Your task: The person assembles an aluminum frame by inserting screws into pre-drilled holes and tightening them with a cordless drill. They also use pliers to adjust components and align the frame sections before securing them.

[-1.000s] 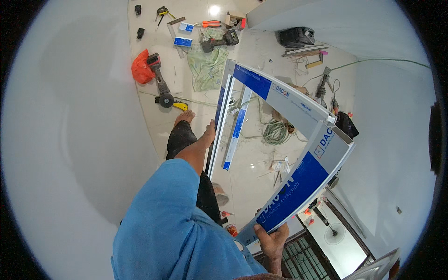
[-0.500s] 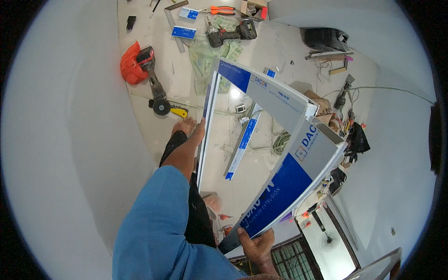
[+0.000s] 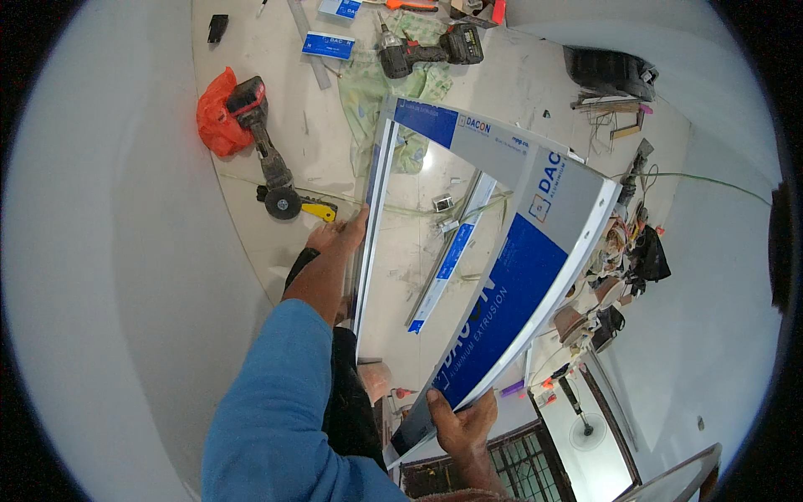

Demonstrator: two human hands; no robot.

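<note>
I hold a large aluminium frame [image 3: 535, 251] covered in white, grey and blue film, tilted up off the floor. My left hand [image 3: 355, 230] grips its narrow left bar about midway, with most fingers hidden behind it. Near the lower end of the broad right bar, my right hand [image 3: 462, 418] is closed, thumb on the filmed face and fingers round the outer edge. The right bar overlaps the end of the top bar at the upper right corner, so I cannot tell how they join. Through the opening, a loose blue-and-white profile [image 3: 452, 259] shows on the floor.
An angle grinder [image 3: 269, 155] lies left beside an orange bag [image 3: 219, 113] and a yellow-handled tool [image 3: 319, 211]. At the back, a cordless drill [image 3: 427, 52] rests on a green cloth [image 3: 360, 92]. Cluttered tools and a black bag [image 3: 648, 255] line the right wall.
The frame's upper right corner has swung up and right, and the gap seen there between the bars is now covered. Both hands keep their grip. My view has shifted slightly.
</note>
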